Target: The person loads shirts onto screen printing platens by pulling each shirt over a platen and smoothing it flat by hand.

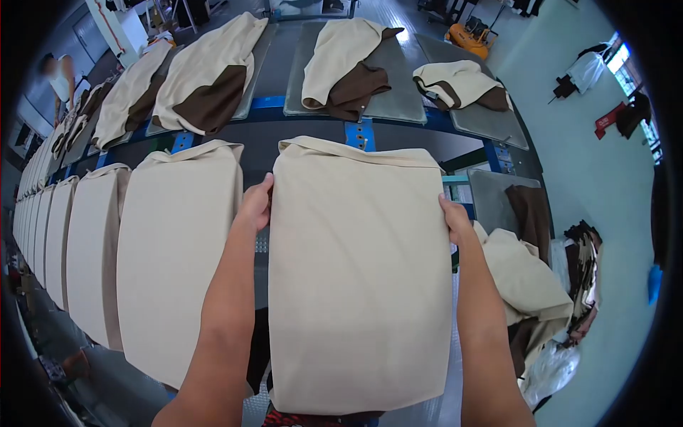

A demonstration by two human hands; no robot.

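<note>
Head view: flat beige fabric garment panel (359, 277) stretched over a platen, dead centre, collar seam at the far end, hem towards the camera. Both hands are on its long edges near the far end. Left hand (255, 205) sits on the left edge, fingers wrapped over the cloth edge, pinching it. Right hand (455, 219) is on the right edge, fingers curled onto the cloth, thumb side on top; looks like a grip on the edge, but the fingertips are hidden under the fabric. Forearms run parallel down both sides of the panel.

Just left of it, separated by a narrow dark gap: a second flat beige panel (178, 256) on its own platen, same orientation. Beyond that, a row of further beige panels (64, 242) curves away to the left edge.

Far side, across the blue metal frame (359, 132): grey platens with loosely draped beige-and-brown garments – one at centre (345, 67), one left (206, 78), a smaller folded one to the right (461, 84).

Right of the right forearm, lower down: a crumpled pile of beige and brown garments (526, 277), touching nothing in hand.

Another person (58, 75) stands at far top left, blurred, well apart.
</note>
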